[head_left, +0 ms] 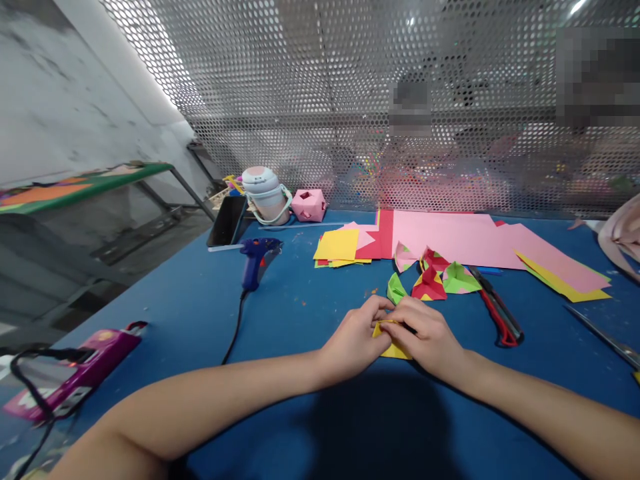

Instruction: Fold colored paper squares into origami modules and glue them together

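Note:
Both my hands meet over a small yellow paper piece (pixel 393 348) on the blue table (pixel 280 313). My left hand (pixel 353 340) pinches its left edge with closed fingers. My right hand (pixel 425 337) presses on top of it, fingers curled together. Just beyond my fingers lie folded paper pieces: a green one (pixel 396 288), a red and yellow one (pixel 430 283) and a green and pink one (pixel 460 279).
Stacks of pink (pixel 450 237) and yellow paper sheets (pixel 337 245) lie further back. A blue glue gun (pixel 255 259) with its cord is at left, a red-handled cutter (pixel 500 313) at right, scissors (pixel 607 340) at far right, a purple device (pixel 80 373) at the left edge. A perforated metal screen (pixel 350 100) closes the back.

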